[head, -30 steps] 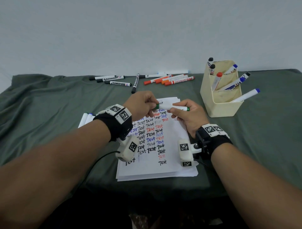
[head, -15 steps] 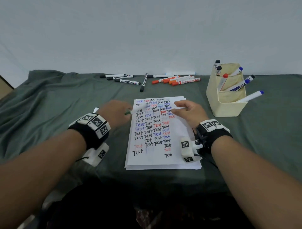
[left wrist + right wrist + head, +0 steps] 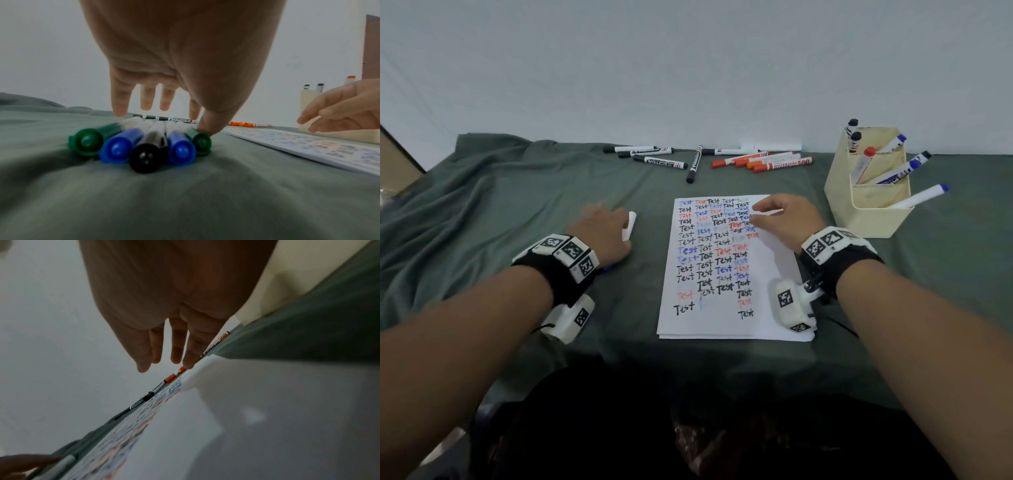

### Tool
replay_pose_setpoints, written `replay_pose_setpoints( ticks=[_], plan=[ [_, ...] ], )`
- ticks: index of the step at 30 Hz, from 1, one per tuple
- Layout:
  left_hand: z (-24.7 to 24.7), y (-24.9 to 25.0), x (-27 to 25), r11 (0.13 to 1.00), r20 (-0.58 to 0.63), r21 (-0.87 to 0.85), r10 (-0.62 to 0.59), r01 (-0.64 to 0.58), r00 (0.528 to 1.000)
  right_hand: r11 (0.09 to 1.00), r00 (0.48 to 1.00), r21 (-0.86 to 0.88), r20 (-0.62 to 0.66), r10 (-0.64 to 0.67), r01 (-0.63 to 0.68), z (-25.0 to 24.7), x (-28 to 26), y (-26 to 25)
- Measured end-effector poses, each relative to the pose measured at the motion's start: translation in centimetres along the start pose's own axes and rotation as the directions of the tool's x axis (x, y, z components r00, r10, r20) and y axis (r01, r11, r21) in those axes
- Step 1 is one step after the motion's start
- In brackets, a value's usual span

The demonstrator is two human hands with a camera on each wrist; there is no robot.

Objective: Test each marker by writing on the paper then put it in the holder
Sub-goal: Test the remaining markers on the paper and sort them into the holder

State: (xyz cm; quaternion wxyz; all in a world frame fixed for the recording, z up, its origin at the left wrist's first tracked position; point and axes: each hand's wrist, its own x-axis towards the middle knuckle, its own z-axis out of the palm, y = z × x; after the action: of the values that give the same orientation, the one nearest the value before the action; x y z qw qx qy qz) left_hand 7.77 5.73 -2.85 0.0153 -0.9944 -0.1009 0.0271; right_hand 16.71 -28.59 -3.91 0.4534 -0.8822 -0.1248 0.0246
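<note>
Landmark: paper (image 3: 726, 274), a white stack on the surface (image 3: 517, 205) under green cloth, covered with "Test" in black, blue and red.

Left of paper: left hand (image 3: 602, 233), fingers extended, over a row of 5 capped markers (image 3: 144, 142). Only the left wrist view shows the row: caps green, blue, black, blue, green, side by side, pointing at the camera. There the thumb (image 3: 207, 125) touches the green marker (image 3: 200, 142) nearest the paper, and the other fingers reach down to the far ends of the barrels; nothing is gripped. From the head view 1 white barrel end shows beside the fingers; the hand hides the rest.

On paper, far right corner: right hand (image 3: 787, 219), fingers loosely extended and apart, holding nothing. The right wrist view shows fingertips (image 3: 189, 365) close above the sheet's edge; contact cannot be told.

Right of paper: cream holder (image 3: 873, 219), upright, with several markers standing or leaning inside, caps black, red, blue.

Beyond paper: black markers (image 3: 661, 161) and orange markers (image 3: 763, 161) lying loose on the cloth near the wall.
</note>
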Motion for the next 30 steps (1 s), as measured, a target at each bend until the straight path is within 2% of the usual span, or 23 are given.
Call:
replay_pose_setpoints(
  ticks=[6,9,14,19,24,30],
  plan=[
    [0.6,-0.6,0.6,0.999,0.157,-0.048,-0.002,0.010,0.988,0.950,0.994,-0.302,0.101,-0.049,0.078,-1.1,0.4,-0.6],
    [0.2,-0.7,0.5,0.997,0.147,-0.062,-0.025,0.035,0.989,0.900,0.989,-0.420,0.139,-0.058,0.112,-1.7,0.5,-0.2],
    [0.4,-0.4,0.2,0.994,0.136,-0.100,-0.032,0.045,0.990,0.861,0.990,-0.493,0.125,-0.067,0.121,-2.5,0.9,0.3],
    [-0.6,-0.2,0.6,0.992,0.156,-0.107,-0.044,0.061,0.987,0.797,0.976,-0.593,0.217,0.021,0.115,-3.5,1.4,0.0],
    [-3.1,2.1,3.6,0.999,0.087,0.018,0.029,-0.031,0.996,0.731,0.962,-0.674,0.253,0.098,0.102,-3.7,2.1,0.6],
    [-4.5,7.5,10.5,0.981,0.118,0.046,0.182,-0.188,0.976,0.733,0.947,-0.679,0.266,0.183,0.049,-2.4,2.6,1.9]
  ],
)
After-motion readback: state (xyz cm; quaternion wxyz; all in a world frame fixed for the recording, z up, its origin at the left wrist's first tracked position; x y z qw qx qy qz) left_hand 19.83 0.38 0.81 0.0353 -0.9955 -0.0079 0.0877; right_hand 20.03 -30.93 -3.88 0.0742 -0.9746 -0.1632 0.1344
